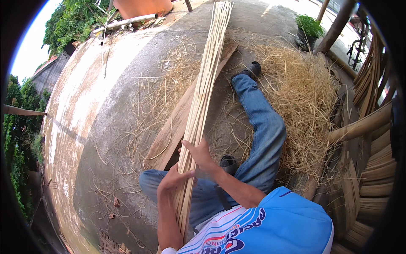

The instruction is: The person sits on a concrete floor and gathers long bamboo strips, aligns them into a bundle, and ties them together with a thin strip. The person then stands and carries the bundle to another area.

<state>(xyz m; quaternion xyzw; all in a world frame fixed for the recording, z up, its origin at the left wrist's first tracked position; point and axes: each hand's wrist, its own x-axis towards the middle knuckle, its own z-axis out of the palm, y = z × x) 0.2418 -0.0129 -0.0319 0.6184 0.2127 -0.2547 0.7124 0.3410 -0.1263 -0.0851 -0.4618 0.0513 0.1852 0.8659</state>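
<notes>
A long bundle of thin pale wooden strips, like split bamboo or cane [205,80], runs from my lap up past the far edge of the view. My left hand [173,178] is wrapped round its lower part, thumb lying across the strips. Just above it, my right hand [199,155] grips the same bundle from the right side, thumb on top. Below my hands the strip ends pass along my left forearm. Under the bundle a flat brown wooden plank [179,122] lies slantwise on the ground. The undersides of both hands' fingers are partly hidden.
A big heap of curly straw-coloured shavings [302,101] lies to the right of my bent leg in jeans [264,122]. More shavings [169,80] are scattered left of the plank. Wooden poles [359,122] and stacked slats [376,178] stand at right. A potted plant [309,26] is far right.
</notes>
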